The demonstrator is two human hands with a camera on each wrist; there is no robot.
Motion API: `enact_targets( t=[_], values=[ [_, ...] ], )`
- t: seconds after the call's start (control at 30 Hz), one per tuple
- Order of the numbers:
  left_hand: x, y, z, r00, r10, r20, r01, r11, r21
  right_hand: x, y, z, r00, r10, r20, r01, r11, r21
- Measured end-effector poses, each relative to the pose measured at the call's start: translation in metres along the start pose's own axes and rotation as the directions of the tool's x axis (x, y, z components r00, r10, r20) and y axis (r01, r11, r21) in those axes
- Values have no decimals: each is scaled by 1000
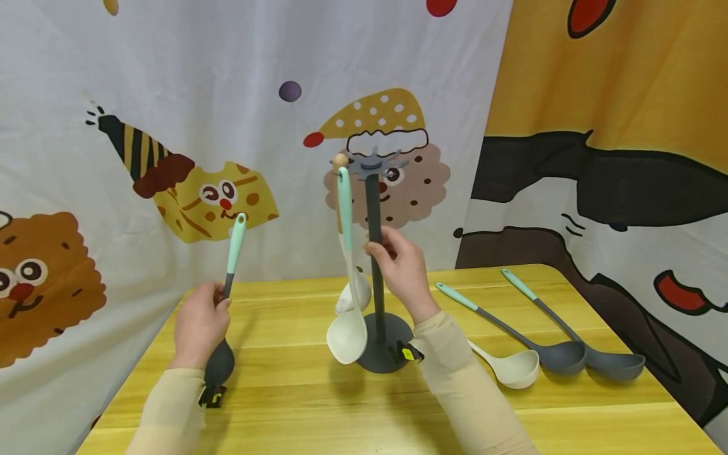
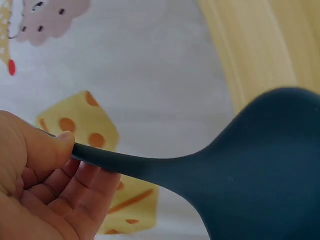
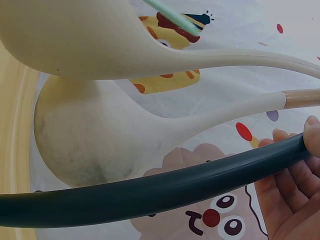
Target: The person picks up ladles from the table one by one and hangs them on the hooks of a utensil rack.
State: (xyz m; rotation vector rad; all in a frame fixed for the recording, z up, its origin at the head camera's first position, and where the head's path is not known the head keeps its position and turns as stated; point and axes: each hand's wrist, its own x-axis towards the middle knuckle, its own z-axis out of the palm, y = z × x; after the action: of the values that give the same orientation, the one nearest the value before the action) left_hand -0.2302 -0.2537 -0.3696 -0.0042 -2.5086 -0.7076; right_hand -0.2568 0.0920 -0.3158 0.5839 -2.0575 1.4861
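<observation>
My left hand (image 1: 199, 323) grips a dark grey ladle (image 1: 220, 365) by its shaft, with the mint handle pointing up and the bowl down. In the left wrist view, thumb and fingers pinch the shaft just above the wide bowl (image 2: 270, 165). My right hand (image 1: 400, 268) holds the dark post (image 1: 373, 208) of a utensil stand, thumb and fingers around it. From the stand's hooked top hang two white ladles: one with a mint handle (image 1: 345, 215), its bowl (image 1: 345, 336) nearer me, and behind it one with a wooden handle, its bowl (image 3: 95, 135) marbled.
The stand's round base (image 1: 387, 360) is on the wooden table (image 1: 284, 404). To the right lie a white ladle (image 1: 514, 370) and two dark grey ladles (image 1: 560, 357) with mint handles. A cartoon-printed curtain (image 1: 244, 114) hangs behind the table.
</observation>
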Motion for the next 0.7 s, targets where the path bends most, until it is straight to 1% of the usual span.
enact_targets(
  t=[0.2,0.37,0.5,0.7],
  values=[
    [0,17,-5,995,85,-53,-88,995,-44,0,0,0,1000,-4,-1,4,1000,-6],
    [-3,34,-10,988,135,-78,-142,985,-96,0,-1,0,1000,-6,-1,6,1000,-6],
    [-7,48,-13,980,172,-100,-184,974,-129,0,0,0,1000,-6,1,6,1000,-2],
    [-11,67,-22,963,235,-129,-255,954,-161,0,1,0,1000,-9,2,9,1000,5]
  ],
)
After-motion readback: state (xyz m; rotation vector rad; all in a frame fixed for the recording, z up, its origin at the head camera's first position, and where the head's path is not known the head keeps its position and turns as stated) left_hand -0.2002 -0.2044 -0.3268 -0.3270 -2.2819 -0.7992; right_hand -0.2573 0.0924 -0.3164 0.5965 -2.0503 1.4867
